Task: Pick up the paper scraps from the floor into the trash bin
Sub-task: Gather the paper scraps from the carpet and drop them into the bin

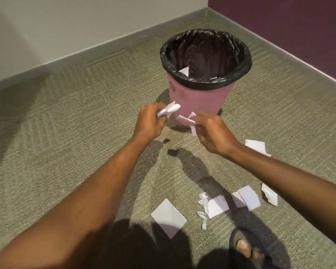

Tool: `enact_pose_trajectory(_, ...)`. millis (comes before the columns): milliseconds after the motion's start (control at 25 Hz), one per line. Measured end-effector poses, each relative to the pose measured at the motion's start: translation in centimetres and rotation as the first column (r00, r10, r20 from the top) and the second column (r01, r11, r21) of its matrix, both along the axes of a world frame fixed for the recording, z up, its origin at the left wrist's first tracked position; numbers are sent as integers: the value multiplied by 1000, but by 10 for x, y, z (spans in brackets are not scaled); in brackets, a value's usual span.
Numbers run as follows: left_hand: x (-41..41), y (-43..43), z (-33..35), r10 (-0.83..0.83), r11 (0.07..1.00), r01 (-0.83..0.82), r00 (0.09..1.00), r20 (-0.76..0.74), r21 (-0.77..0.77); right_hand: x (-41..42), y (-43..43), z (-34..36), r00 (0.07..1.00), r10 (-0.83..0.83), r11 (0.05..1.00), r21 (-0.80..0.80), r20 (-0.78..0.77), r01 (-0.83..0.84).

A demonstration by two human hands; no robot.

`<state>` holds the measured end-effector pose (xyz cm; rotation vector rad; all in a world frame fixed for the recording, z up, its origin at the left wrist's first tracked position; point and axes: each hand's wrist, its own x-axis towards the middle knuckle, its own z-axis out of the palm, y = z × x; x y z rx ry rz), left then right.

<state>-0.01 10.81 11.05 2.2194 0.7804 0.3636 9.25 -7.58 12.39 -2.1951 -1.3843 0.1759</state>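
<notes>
White paper scraps [217, 205] lay scattered on the carpet near the person's feet: a flat square piece [168, 217], a crumpled bit with torn strips, two overlapping sheets, and two more pieces farther to the right. Two further handfuls were off the floor. The left hand [149, 123] was closed around a crumpled wad [169, 110], fingers pressed together on it. The right hand [214, 133] pinched a folded strip [188, 121] between fingertips and thumb. Both hands were held side by side in front of the trash bin [198, 98], below its rim, probably so the gathered paper could be carried up and dropped in together.

The bin was pink, lined with a black bag [206, 51] folded over the rim, and stood upright near the corner of the room. A few white pieces already lay at its bottom. It sat well apart from the loose scraps, so each load likely meant a reach forward. A sandalled foot [244, 247] showed at the lower right, just beside the scraps.
</notes>
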Motion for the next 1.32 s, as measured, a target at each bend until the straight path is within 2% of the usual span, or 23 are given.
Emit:
enact_pose_trajectory(80,22,7,26,-13,999,10,998,66,50,25,11,37,989,-100,988,131,108,86)
enact_pose_trajectory(200,56,10,62,-38,986,15,990,137,165,62,25,80,952,-259,943,256,160,213)
enact_pose_trajectory(400,98,6,114,-9,978,-49,963,270,205,116,58,102,893,-434,879,273,119,390)
enact_pose_trajectory(480,113,5,117,-35,972,-16,976,214,234,126,65,100,898,-432,892,187,79,412)
enact_pose_trajectory(600,130,10,111,-89,985,71,990,106,158,132,64,94,932,-360,932,40,-33,362)
enact_pose_trajectory(720,135,10,108,-139,981,119,982,128,155,130,54,88,928,-368,925,77,-65,372)
enact_pose_trajectory(840,116,5,98,-71,981,24,969,237,194,112,30,89,927,-376,910,191,5,368)
enact_pose_trajectory(960,64,-10,62,171,958,-231,935,312,169,76,-8,76,968,-243,953,172,-57,250)
enact_pose_trajectory(1040,12,-29,9,266,951,-287,950,166,118,50,-35,44,977,-135,990,10,-163,138)
enact_pose_trajectory(1120,-45,-53,-48,167,983,-156,978,-128,95,23,-56,1,979,-60,974,-228,-194,15)
enact_pose_trajectory(1160,-71,-68,-70,75,995,-52,951,-300,83,9,-65,-22,981,-24,934,-353,-192,-46)
enact_pose_trajectory(1240,-113,-95,-103,-153,966,249,771,-618,73,-18,-80,-64,978,71,812,-558,-195,-170)
enact_pose_trajectory(1320,-137,-115,-116,-352,826,564,548,-759,24,-38,-91,-98,954,228,688,-662,-194,-299)
